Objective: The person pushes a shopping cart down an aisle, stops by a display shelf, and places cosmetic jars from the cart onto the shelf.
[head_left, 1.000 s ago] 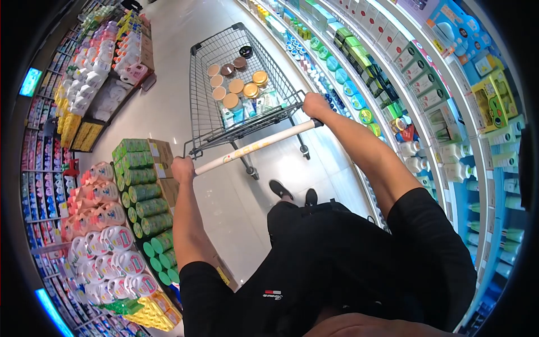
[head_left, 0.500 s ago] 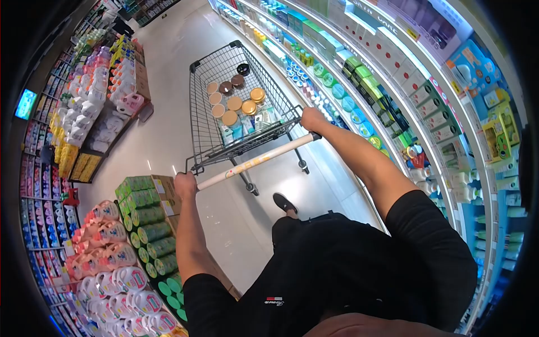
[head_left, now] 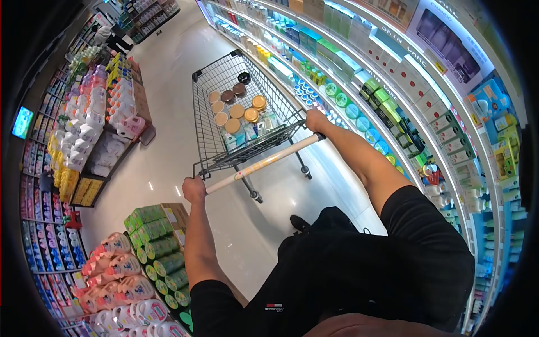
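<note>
Left hand (head_left: 194, 190): gripping the handle's (head_left: 264, 162) left end
Right hand (head_left: 318, 121): gripping near its right end
Cart (head_left: 197, 74): just beyond, tubs (head_left: 237, 111) inside
Pink bottles (head_left: 117, 267): now nearer on the left; the cart seems to advance

Aisle brightly lit from shelf LEDs (head_left: 387, 33), 12 to 3 o'clock; glare spots seen on floor (head_left: 224, 224). Edges bowed by fisheye, corners blacked out. Far person (head_left: 115, 42), 11 o'clock, slightly blurred.
</note>
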Motion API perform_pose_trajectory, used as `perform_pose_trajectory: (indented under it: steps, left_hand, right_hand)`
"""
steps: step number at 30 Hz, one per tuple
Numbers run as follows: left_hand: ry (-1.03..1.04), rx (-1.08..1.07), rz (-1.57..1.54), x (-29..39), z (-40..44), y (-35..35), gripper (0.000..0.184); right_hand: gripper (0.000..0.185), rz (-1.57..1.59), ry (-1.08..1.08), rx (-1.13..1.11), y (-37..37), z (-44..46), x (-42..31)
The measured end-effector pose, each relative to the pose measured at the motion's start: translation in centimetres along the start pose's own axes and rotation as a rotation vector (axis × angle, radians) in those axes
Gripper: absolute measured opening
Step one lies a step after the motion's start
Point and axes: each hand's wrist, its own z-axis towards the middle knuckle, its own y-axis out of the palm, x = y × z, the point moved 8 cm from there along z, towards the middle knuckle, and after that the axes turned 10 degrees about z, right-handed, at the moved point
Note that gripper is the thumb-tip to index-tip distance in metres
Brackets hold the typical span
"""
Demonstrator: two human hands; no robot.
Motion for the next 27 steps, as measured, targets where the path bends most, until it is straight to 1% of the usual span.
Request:
perform_pose_trajectory:
  steps: [6,8,10,12,13,14,17,20,24,27]
  left_hand:
    - [-0.014,0.017,0.011,2.1,5.4,-0.5,0.035]
    - [-0.004,0.012,-0.004,3.0,8.2,-0.3,0.035]
    - [-0.003,0.016,-0.005,3.8,9.9,-0.5,0.035]
    - [-0.002,0.027,-0.010,4.7,12.0,-0.8,0.035]
    - [-0.004,0.021,-0.018,5.0,13.2,-0.5,0.035]
    - [-0.003,0.016,-0.030,4.9,14.4,-0.5,0.034]
    - [-0.018,0.036,-0.032,6.1,17.3,-0.6,0.034]
    - [-0.024,0.058,-0.026,7.4,20.4,-0.4,0.034]
    - [-0.039,0.029,-0.011,9.1,23.9,-1.2,0.034]
    - [-0.040,0.056,-0.011,10.4,26.4,-1.6,0.033]
  right_hand:
    - [0.022,0.023,0.011,0.042,-1.1,5.8,-2.3]
    - [0.024,0.048,0.038,-0.042,-1.8,7.8,-4.2]
    - [0.024,0.083,0.045,-0.021,-1.6,10.0,-4.5]
    - [0.024,0.104,0.007,0.016,-1.7,12.6,-4.9]
    - [0.024,0.044,-0.067,0.016,-1.3,14.5,-5.3]
    - [0.024,0.042,-0.069,0.026,-1.1,15.7,-5.3]
    - [0.024,0.118,-0.015,0.029,-1.5,19.0,-6.3]
    - [0.023,0.133,-0.036,0.068,-1.6,22.7,-7.1]
    - [0.022,0.137,-0.001,0.002,-2.1,26.4,-9.1]
    - [0.022,0.167,0.030,0.013,-2.0,29.6,-10.0]
